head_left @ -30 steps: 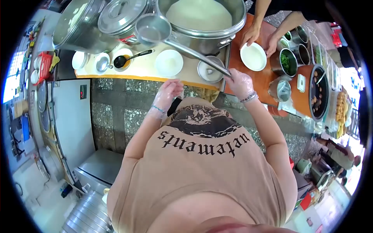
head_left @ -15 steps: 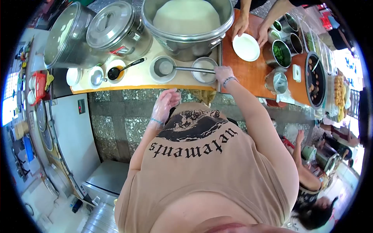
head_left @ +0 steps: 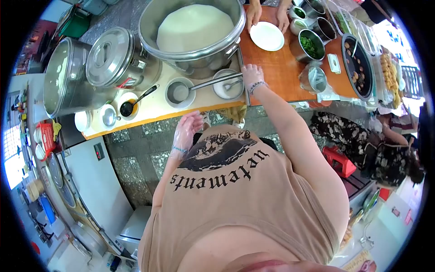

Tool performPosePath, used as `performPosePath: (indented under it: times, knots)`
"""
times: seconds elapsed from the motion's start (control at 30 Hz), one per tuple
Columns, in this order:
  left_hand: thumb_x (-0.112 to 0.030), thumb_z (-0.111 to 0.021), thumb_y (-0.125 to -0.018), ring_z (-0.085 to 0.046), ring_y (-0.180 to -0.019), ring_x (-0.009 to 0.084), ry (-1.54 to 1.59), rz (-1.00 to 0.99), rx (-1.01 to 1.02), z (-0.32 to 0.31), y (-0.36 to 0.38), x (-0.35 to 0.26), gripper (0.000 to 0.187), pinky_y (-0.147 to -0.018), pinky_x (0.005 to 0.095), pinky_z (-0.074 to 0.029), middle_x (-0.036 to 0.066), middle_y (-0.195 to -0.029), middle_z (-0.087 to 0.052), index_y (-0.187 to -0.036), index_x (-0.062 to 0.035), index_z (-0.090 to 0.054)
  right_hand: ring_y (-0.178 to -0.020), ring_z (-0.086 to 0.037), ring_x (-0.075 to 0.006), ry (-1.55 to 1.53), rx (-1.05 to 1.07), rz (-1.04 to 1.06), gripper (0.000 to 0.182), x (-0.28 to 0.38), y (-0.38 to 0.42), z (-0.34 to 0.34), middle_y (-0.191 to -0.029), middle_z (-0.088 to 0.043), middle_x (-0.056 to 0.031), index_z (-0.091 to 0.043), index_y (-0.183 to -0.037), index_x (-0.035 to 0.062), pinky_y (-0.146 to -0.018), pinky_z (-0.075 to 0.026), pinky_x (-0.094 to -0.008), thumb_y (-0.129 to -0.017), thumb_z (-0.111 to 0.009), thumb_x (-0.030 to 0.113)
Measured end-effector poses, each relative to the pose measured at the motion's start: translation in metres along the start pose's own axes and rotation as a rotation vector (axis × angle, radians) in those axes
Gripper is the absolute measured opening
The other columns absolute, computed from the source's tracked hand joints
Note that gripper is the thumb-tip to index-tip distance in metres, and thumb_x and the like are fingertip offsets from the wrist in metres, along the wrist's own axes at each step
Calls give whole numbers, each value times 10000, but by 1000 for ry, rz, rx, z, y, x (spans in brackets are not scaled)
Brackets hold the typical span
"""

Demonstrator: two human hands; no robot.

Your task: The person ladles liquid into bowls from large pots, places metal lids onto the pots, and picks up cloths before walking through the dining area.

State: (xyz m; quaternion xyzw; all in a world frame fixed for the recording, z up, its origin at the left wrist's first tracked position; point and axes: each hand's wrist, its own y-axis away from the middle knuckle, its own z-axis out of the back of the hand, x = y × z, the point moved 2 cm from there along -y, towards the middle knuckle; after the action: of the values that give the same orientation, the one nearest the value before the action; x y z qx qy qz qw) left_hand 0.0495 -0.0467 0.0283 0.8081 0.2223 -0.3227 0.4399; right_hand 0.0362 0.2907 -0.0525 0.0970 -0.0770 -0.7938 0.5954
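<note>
My right hand point(head_left: 252, 76), in a clear plastic glove with a bead bracelet at the wrist, is closed around the end of a metal ladle's long handle point(head_left: 213, 81). The ladle's cup point(head_left: 180, 92) rests in a white bowl point(head_left: 170, 104). Beside it, under the handle, stands another bowl point(head_left: 219, 93) with white contents and a spoon point(head_left: 233, 84). My left hand point(head_left: 188, 126), also gloved, hovers before my shirt near the counter's front edge. Its fingers are loosely bent and apart, holding nothing.
A large pot point(head_left: 199, 56) of white food stands behind the bowls, with a lidded pot point(head_left: 108, 59) to its left. Across the wooden board, another person's hands point(head_left: 282, 20) hold a white plate point(head_left: 267, 36). Chopped greens fill a metal container point(head_left: 310, 46). A black ladle point(head_left: 146, 94) sits in dark sauce.
The view has shifted, so the counter appears tilted. My right hand keeps its grip on the ladle, whose cup stays in the bowl. My left hand remains by my shirt.
</note>
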Motion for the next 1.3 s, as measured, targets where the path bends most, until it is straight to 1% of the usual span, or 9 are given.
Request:
performPosePath:
  times: [0.2, 0.3, 0.5, 0.57, 0.67, 0.8, 0.93, 1.03, 1.3]
  knots:
    - [-196, -421, -991, -573, -1001, 198, -114, -54, 80, -23, -7, -18, 333, -926, 343, -455, 116, -1137, -575, -1274, -22, -447, -1134, -482, -330, -413, -481, 31, 316, 10, 40, 43, -1189, -524, -157, -561, -1112, 78, -966, -392, -467, -804, -541, 142]
    - [-203, -413, -994, -548, -1086, 211, -252, -134, 155, -54, -6, -36, 351, -978, 353, -423, 127, -1191, -553, -1290, -17, -435, -730, -632, -261, -1031, -184, 71, 206, 34, 85, 96, -776, -639, -152, -653, -835, 43, -704, -509, -388, -806, -615, 243]
    - [-394, -278, -1010, -525, -1118, 216, -655, -305, 554, -146, 16, -83, 527, -965, 330, -415, 139, -1245, -541, -1290, 15, -458, -893, -592, -140, -1911, 460, 165, 494, 85, 151, 144, -908, -648, -70, -665, -956, 10, -828, -478, -303, -960, -463, 461]
    - [-400, -294, -997, -539, -1093, 219, -132, 9, 691, -147, 5, -75, 533, -956, 316, -419, 151, -1185, -577, -1240, 24, -506, -893, -613, -189, -2126, 777, 453, 524, 79, 150, 147, -968, -648, -93, -623, -1064, -1, -826, -494, -345, -974, -407, 468]
    - [-418, -364, -959, -566, -1068, 263, 0, 80, 799, -159, -17, -75, 527, -942, 375, -452, 184, -1181, -576, -1163, 32, -548, -905, -638, -263, -2445, 497, -27, 588, 79, 161, 174, -1051, -637, -147, -518, -1235, -29, -843, -506, -390, -979, -370, 479]
    - [-377, -397, -953, -560, -1080, 278, 222, 140, 869, -176, -35, -46, 485, -952, 380, -439, 185, -1156, -586, -1189, 27, -527, -1129, -563, -343, -2850, 522, 441, 501, 72, 158, 197, -1212, -584, -212, -452, -1322, 19, -965, -451, -425, -970, -437, 375]
    - [-347, -421, -950, -548, -1105, 275, 249, 64, 896, -186, -34, -40, 452, -969, 382, -426, 181, -1161, -581, -1194, 21, -520, -937, -620, -375, -1087, -901, 572, 386, 20, 170, 231, -1058, -621, -203, -632, -1082, 56, -832, -495, -428, -891, -488, 359]
    - [-342, -422, -951, -542, -1112, 270, 147, 97, 900, -190, -30, -42, 447, -973, 383, -422, 175, -1168, -576, -1200, 18, -514, -888, -612, -364, -956, -439, 441, 317, 20, 181, 211, -930, -643, -168, -647, -967, 74, -775, -497, -444, -869, -506, 340]
    - [-330, -424, -952, -527, -1130, 256, 57, 35, 853, -220, -29, -46, 437, -986, 383, -410, 159, -1187, -564, -1218, 9, -499, -822, -603, -318, -740, -691, 528, 238, 41, 179, 206, -835, -635, -125, -634, -869, 76, -762, -479, -424, -815, -564, 298]
